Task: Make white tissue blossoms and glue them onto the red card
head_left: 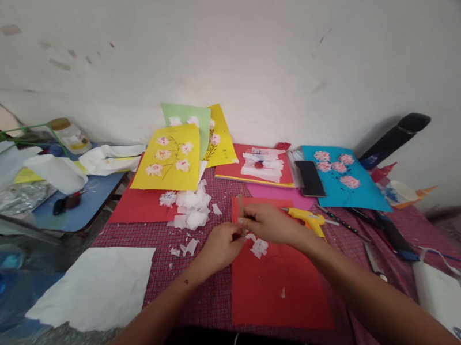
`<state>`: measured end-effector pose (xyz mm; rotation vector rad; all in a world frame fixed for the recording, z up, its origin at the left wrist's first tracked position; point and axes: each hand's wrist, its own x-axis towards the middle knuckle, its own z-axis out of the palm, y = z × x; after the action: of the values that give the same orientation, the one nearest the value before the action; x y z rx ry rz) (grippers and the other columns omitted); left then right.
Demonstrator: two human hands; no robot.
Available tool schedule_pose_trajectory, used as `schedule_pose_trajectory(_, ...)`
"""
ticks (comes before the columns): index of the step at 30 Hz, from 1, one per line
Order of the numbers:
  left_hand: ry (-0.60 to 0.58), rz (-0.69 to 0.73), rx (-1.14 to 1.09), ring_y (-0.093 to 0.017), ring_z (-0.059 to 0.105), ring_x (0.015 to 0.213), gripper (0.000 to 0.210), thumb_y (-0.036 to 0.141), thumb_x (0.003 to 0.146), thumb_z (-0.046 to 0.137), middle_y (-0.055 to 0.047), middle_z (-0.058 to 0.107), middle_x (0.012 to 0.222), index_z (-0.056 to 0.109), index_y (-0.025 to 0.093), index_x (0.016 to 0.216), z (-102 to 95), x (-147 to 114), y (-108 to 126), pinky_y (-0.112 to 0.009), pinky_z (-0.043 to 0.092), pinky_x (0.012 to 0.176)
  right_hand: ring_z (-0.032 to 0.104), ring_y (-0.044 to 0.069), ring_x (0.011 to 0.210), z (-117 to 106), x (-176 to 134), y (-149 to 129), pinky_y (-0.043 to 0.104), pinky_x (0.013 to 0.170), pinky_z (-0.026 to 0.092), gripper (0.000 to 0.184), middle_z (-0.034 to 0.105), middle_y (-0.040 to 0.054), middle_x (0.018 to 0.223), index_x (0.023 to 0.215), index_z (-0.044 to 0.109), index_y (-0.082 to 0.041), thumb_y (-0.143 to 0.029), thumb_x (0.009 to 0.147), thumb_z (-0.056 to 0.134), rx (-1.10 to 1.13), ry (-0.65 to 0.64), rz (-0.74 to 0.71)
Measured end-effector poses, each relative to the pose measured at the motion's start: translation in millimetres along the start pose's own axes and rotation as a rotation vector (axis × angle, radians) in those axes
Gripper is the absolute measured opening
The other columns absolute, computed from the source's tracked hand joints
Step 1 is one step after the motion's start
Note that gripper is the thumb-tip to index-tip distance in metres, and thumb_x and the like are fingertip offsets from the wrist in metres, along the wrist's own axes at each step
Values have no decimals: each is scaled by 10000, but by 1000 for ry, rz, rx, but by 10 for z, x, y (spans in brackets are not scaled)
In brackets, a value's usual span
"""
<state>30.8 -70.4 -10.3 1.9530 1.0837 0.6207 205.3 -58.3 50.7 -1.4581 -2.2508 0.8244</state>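
Over the upper part of a red sheet (283, 298), my left hand (223, 245) and my right hand (268, 223) meet, fingers closed. Between the fingertips a thin brown strip (241, 206) stands up; my right hand pinches it. The left fingertips press together at its lower end, where what they grip is hidden. Just below the hands a crumpled white paper flower (259, 248) lies on the red sheet. To the right lies a yellow glue gun (308, 218). Left of the hands are a heap of white paper pieces (194, 206) and loose scraps (190, 247).
Yellow sheets with paper flowers (169, 159) lean at the back. A phone (310, 178) and a blue flower sheet (345, 177) are to the right, with a knife (374, 260) and a white power bank (446, 301) nearer. White paper (100, 286) overhangs the left edge.
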Motion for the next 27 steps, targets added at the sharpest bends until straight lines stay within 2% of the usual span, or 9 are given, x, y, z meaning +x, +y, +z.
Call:
schedule_pose_trajectory(6, -57, -30, 103, -226, 667, 756, 199, 287, 846, 594, -81, 733, 774, 749, 190, 766, 131, 73, -63, -295, 447, 689, 491, 135, 610, 7, -10, 42, 255, 558, 263, 211, 608, 12, 671, 678, 565, -179, -179, 889, 565, -120, -72, -3)
schedule_pose_trajectory(14, -118, -37, 365, -236, 687, 742, 228, 262, 869, 560, -102, 748, 812, 752, 192, 766, 150, 110, 6, -302, 434, 659, 515, 138, 630, -32, -76, 74, 253, 567, 275, 214, 641, 31, 711, 717, 589, -169, -184, 925, 543, -159, -105, 15)
schedule_pose_trajectory(27, -130, 14, 324, -228, 672, 722, 225, 197, 852, 545, -88, 743, 788, 747, 188, 754, 101, 80, 29, -297, 414, 650, 535, 139, 662, 21, -117, 210, 245, 594, 294, 223, 647, 23, 728, 740, 625, -173, -205, 943, 537, -141, -131, -53)
